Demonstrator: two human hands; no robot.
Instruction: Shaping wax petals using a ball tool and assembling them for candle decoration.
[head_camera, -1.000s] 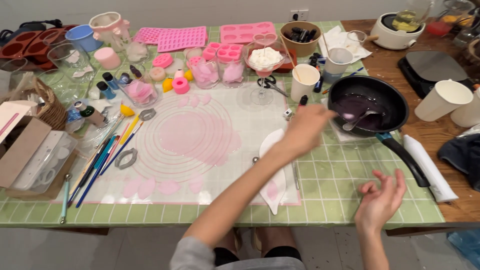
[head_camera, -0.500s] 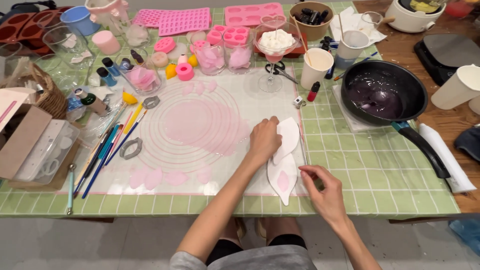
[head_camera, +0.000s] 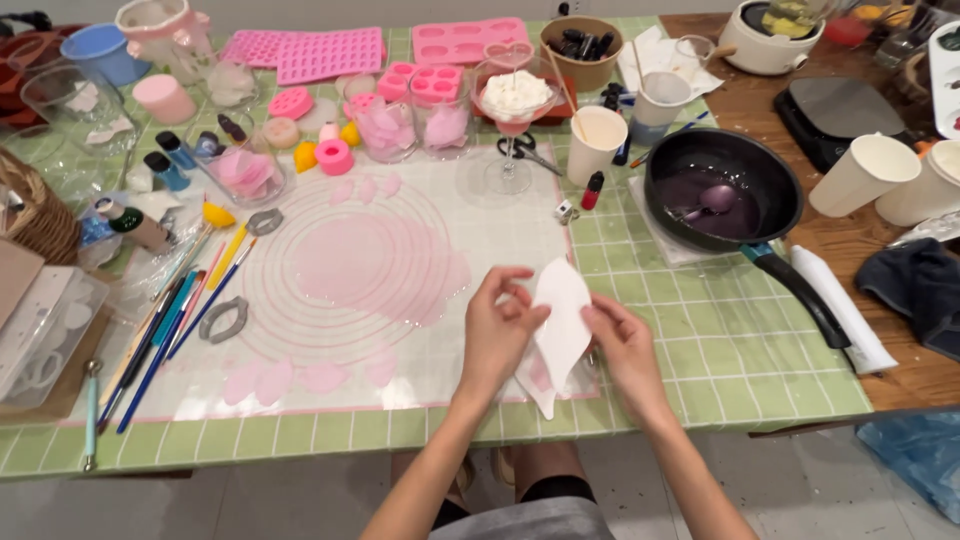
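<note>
the fingers (head_camera: 512, 300) of the left hand (head_camera: 497, 335) are curled and pinched on the left edge of a white paper sheet (head_camera: 560, 325), and the right hand (head_camera: 622, 345) is closed lightly on its right edge, so the sheet is held between both hands, lifted and folded to a point toward the near table edge. the sheet is seen over the right border of the translucent work mat (head_camera: 350, 280), just above the green gridded tablecloth (head_camera: 720, 350).

at the far left a clear plastic box (head_camera: 45, 335) and a woven basket (head_camera: 35, 215) are crowded at the table's edge, with brushes and pencils (head_camera: 170, 320) lying diagonally beside them. a flattened pink patch (head_camera: 375, 265) fills the mat's middle; open room is left on the mat only near its front corners. small pink petals (head_camera: 270, 380) lie along its near border. at the back, pink silicone moulds (head_camera: 330, 52) are laid flat. right of the hands, bare cloth is open up to the black pan (head_camera: 725, 190), whose handle (head_camera: 795, 290) points toward the front edge. white paper cups (head_camera: 865, 175) stand on the bare wood beyond.
</note>
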